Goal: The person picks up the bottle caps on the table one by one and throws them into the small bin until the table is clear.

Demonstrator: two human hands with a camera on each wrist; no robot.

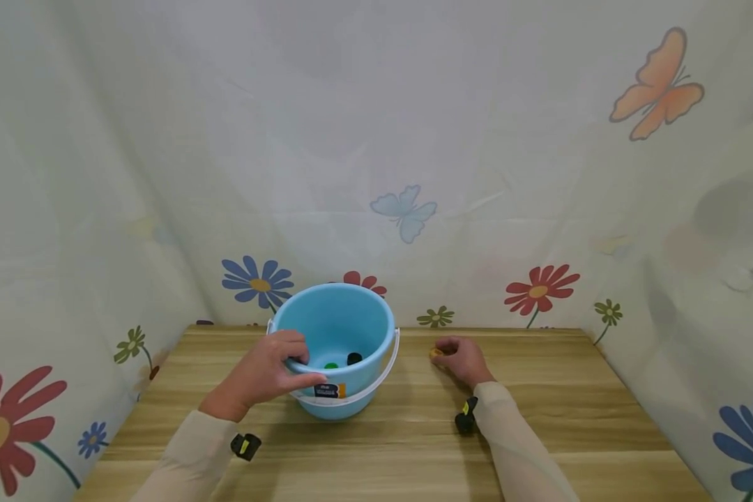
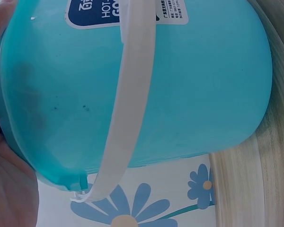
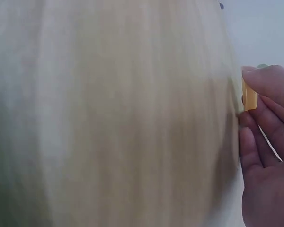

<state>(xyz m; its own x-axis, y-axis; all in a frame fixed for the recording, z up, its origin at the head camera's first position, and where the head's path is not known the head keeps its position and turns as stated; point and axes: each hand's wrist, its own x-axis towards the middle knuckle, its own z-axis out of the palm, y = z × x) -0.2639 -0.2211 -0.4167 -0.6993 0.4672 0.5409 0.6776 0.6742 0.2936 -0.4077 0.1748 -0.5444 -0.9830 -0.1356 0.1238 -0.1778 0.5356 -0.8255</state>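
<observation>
A light blue plastic bucket (image 1: 332, 314) stands upright on the table, its white handle (image 1: 376, 387) hanging down over the front. My left hand (image 1: 260, 369) grips the bucket's near left rim, fingers curled inside and thumb along the outside. The left wrist view shows the bucket wall (image 2: 194, 94) and the handle (image 2: 130, 94) close up. Down inside the bucket lie a small green piece (image 1: 331, 366) and a small black piece (image 1: 354, 358). Right of the bucket, my right hand (image 1: 464, 359) pinches a small yellow bottle cap (image 3: 250, 97) between thumb and fingers, low over the wood.
The wood-grain table (image 1: 539, 411) reaches back to a pale hanging cloth (image 1: 477, 139) printed with flowers and butterflies, which also closes in both sides. Each wrist wears a black band; the left one (image 1: 246, 446) and the right one (image 1: 466, 416) stick out near the sleeves.
</observation>
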